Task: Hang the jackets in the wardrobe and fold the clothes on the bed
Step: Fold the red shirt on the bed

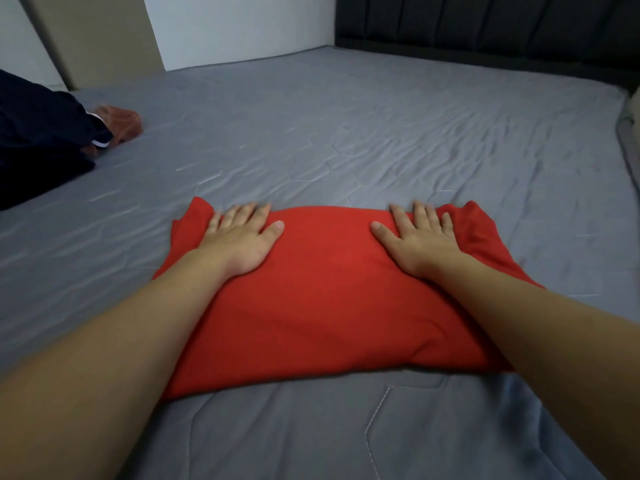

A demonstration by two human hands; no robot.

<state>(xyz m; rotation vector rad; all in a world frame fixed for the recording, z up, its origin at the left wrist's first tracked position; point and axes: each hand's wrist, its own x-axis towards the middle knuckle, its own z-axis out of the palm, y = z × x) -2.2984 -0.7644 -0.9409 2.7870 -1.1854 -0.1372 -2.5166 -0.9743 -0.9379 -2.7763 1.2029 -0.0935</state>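
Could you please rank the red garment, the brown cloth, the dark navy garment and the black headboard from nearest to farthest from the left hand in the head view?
From the left hand:
1. Red garment, directly beneath it.
2. Brown cloth, far left.
3. Dark navy garment, beside the cloth at the left edge; nearly tied with it.
4. Black headboard, far right.

Grey bed [346, 133] under red garment [329, 299], dark clothes [38, 133].

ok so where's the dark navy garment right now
In the head view the dark navy garment lies bunched at the far left edge of the bed, touching a reddish-brown cloth, well apart from the red shirt.
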